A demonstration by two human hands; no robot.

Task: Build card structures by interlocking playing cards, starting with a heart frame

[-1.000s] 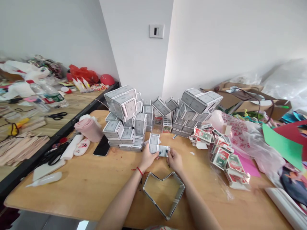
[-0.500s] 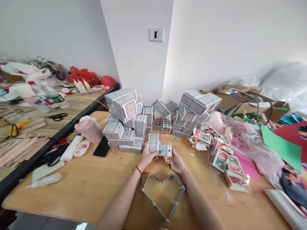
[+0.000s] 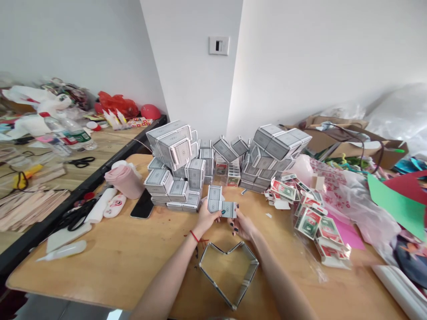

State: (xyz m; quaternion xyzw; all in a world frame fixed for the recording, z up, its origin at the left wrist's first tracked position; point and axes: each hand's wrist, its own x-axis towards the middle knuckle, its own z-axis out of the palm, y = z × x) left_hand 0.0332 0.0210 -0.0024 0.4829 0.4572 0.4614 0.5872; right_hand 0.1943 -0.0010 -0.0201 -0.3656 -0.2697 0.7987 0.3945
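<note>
Both my hands meet above the wooden table (image 3: 110, 262), holding grey-patterned playing cards (image 3: 220, 204). My left hand (image 3: 207, 218) grips the upright card from the left. My right hand (image 3: 240, 223) pinches the sideways card at its right end, fingers curled. Just in front of my wrists lies a heart-shaped frame (image 3: 228, 271) made of folded cards. Behind my hands stand stacks of blocks built from folded cards (image 3: 176, 169).
More card blocks (image 3: 276, 151) pile at the back right. Red-and-green card boxes (image 3: 310, 218) lie in clear plastic to the right. At left are a pink roll (image 3: 123, 180), a black phone (image 3: 143, 203), scissors (image 3: 75, 218) and a glue bottle (image 3: 62, 251). Coloured paper (image 3: 395, 206) lies far right.
The sideways card was turned briefly, showing a red heart on its face half a second ago, and now shows its grey back again. My hands stayed in place.
</note>
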